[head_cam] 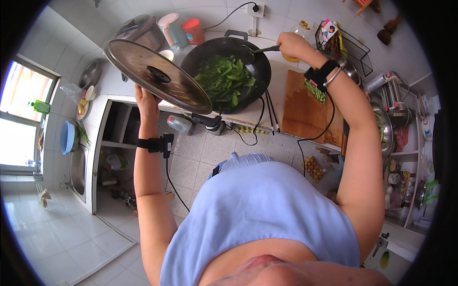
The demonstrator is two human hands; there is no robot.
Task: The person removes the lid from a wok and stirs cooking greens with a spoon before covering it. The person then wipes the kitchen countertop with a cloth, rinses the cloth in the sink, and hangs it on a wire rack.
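Observation:
My left hand (pixel 146 102) is behind a large round wok lid (pixel 132 60), holding it up tilted at the wok's left side. The lid hides most of those fingers. A dark round fitting is at the lid's centre. Chopped leafy greens (pixel 229 78) lie in the black wok (pixel 263 68), heaped towards its middle and lower left. My right hand (pixel 295 44) grips the handle of a cooking spatula (pixel 268 49) at the wok's upper right. The spatula's head is inside the wok, near the far right wall.
Right of the wok is a wooden cutting board (pixel 302 103) with cut green vegetables (pixel 315 91). Black chopsticks (pixel 272 112) lie between them. An electric kettle (pixel 173 30) and a red-lidded jar (pixel 193 31) stand behind. Cables hang from both wrist straps. A sink (pixel 78 171) is at left.

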